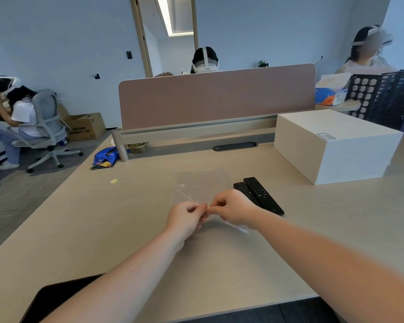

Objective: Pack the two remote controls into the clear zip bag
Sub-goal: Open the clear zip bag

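A clear zip bag (pixel 202 184) lies flat on the beige desk (pixel 313 229), its near edge lifted. My left hand (pixel 186 217) and my right hand (pixel 233 210) pinch that near edge between fingertips, almost touching each other. Two black remote controls lie side by side just right of the bag: the longer one (pixel 265 197) and a shorter one (pixel 245 191) partly hidden behind my right hand. Both remotes rest on the desk outside the bag.
A large white box (pixel 336 145) stands at the back right. A pink divider panel (pixel 217 96) runs across the desk's far edge. A blue snack packet (pixel 105 157) lies far left. A dark object (pixel 56 299) sits at the near left edge. Other people sit beyond.
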`<action>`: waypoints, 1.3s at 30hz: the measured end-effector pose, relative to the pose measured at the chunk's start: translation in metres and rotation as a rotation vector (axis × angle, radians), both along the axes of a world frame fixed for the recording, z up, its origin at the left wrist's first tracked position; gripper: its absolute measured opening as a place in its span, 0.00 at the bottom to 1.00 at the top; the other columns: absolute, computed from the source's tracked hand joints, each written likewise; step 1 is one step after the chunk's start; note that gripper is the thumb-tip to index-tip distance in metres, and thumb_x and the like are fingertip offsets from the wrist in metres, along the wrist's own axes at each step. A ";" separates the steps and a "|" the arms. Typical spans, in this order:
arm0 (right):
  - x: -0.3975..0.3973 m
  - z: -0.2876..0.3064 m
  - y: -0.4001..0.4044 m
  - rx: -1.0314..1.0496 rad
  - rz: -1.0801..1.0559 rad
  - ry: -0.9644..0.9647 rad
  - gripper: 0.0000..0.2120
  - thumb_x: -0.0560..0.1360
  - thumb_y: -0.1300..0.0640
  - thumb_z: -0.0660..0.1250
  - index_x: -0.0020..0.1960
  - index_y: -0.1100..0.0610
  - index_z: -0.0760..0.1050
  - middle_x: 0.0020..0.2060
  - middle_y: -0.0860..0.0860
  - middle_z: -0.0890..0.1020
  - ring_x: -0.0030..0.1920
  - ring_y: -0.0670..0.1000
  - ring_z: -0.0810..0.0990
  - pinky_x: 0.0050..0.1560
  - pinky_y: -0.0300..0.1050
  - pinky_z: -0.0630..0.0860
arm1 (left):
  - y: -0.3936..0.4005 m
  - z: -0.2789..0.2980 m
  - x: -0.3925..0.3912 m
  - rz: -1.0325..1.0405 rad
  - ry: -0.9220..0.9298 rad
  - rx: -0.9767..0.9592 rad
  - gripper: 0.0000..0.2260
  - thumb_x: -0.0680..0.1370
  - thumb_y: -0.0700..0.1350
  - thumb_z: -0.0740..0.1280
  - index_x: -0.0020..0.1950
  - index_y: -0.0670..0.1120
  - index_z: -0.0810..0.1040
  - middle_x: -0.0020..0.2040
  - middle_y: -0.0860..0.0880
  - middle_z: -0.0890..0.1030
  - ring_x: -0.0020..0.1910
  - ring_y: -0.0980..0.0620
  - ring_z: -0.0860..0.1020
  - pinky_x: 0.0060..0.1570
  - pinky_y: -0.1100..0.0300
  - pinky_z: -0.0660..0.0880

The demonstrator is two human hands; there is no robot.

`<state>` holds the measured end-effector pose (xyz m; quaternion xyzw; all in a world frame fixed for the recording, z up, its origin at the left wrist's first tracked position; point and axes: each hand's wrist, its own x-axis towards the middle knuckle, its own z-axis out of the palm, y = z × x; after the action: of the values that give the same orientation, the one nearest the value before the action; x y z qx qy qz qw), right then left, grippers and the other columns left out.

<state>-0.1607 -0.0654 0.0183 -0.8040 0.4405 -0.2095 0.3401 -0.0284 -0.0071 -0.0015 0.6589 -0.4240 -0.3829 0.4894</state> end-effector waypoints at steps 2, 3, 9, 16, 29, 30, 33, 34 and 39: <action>0.000 0.002 0.001 -0.005 0.005 0.017 0.10 0.75 0.55 0.68 0.35 0.54 0.77 0.25 0.44 0.73 0.27 0.42 0.69 0.30 0.33 0.66 | 0.000 0.000 0.000 -0.010 0.008 -0.003 0.11 0.78 0.43 0.64 0.36 0.48 0.80 0.35 0.49 0.81 0.35 0.54 0.78 0.31 0.65 0.73; 0.001 0.003 0.001 -0.015 0.006 0.037 0.10 0.76 0.55 0.67 0.36 0.54 0.77 0.25 0.44 0.73 0.28 0.42 0.69 0.30 0.34 0.66 | 0.000 0.000 -0.001 -0.017 0.007 0.003 0.11 0.78 0.42 0.63 0.36 0.48 0.79 0.35 0.50 0.81 0.36 0.54 0.77 0.32 0.64 0.73; 0.005 0.004 0.000 -0.048 0.001 0.126 0.09 0.76 0.57 0.65 0.46 0.61 0.82 0.33 0.50 0.78 0.34 0.48 0.73 0.31 0.36 0.67 | -0.002 -0.001 -0.002 -0.029 -0.111 0.016 0.14 0.79 0.42 0.62 0.33 0.49 0.76 0.33 0.51 0.79 0.34 0.53 0.75 0.33 0.61 0.70; 0.003 0.014 -0.002 -0.053 0.031 0.191 0.12 0.78 0.57 0.63 0.47 0.63 0.82 0.39 0.55 0.80 0.32 0.46 0.71 0.33 0.39 0.67 | -0.002 0.000 0.001 -0.111 -0.130 -0.003 0.15 0.81 0.40 0.56 0.35 0.47 0.72 0.34 0.50 0.76 0.29 0.53 0.71 0.27 0.61 0.69; 0.003 0.013 -0.002 0.109 -0.134 -0.039 0.10 0.77 0.57 0.66 0.41 0.61 0.81 0.33 0.49 0.81 0.27 0.43 0.69 0.29 0.35 0.67 | -0.003 -0.002 0.005 -0.045 -0.195 -0.084 0.15 0.78 0.41 0.61 0.33 0.50 0.76 0.35 0.52 0.79 0.32 0.53 0.70 0.36 0.57 0.69; 0.004 0.014 -0.003 0.154 -0.152 -0.077 0.09 0.77 0.58 0.66 0.40 0.60 0.80 0.35 0.51 0.82 0.27 0.44 0.70 0.30 0.36 0.68 | -0.004 -0.002 0.005 -0.038 -0.193 -0.085 0.15 0.78 0.41 0.61 0.32 0.50 0.76 0.35 0.52 0.79 0.32 0.53 0.70 0.38 0.57 0.68; 0.005 0.013 -0.003 0.251 -0.174 -0.139 0.09 0.76 0.58 0.67 0.39 0.59 0.79 0.37 0.54 0.84 0.27 0.47 0.70 0.31 0.38 0.70 | -0.004 -0.001 0.006 -0.035 -0.207 -0.070 0.14 0.78 0.42 0.62 0.33 0.51 0.76 0.34 0.53 0.77 0.34 0.52 0.71 0.40 0.57 0.68; 0.006 0.013 -0.001 0.247 -0.162 -0.126 0.09 0.76 0.56 0.67 0.39 0.60 0.79 0.36 0.56 0.84 0.27 0.47 0.69 0.31 0.38 0.70 | -0.005 -0.001 0.006 -0.037 -0.210 -0.070 0.15 0.78 0.41 0.62 0.32 0.51 0.76 0.34 0.52 0.77 0.35 0.51 0.71 0.40 0.57 0.69; 0.011 0.018 0.006 0.069 -0.042 -0.021 0.16 0.75 0.47 0.67 0.41 0.60 0.83 0.26 0.49 0.73 0.26 0.46 0.67 0.29 0.38 0.65 | -0.006 -0.002 0.008 -0.041 -0.184 -0.086 0.16 0.76 0.38 0.62 0.32 0.53 0.77 0.39 0.47 0.80 0.38 0.50 0.74 0.42 0.53 0.72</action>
<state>-0.1498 -0.0597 0.0361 -0.7801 0.4606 -0.2100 0.3677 -0.0206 -0.0135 -0.0036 0.6608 -0.4963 -0.3121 0.4685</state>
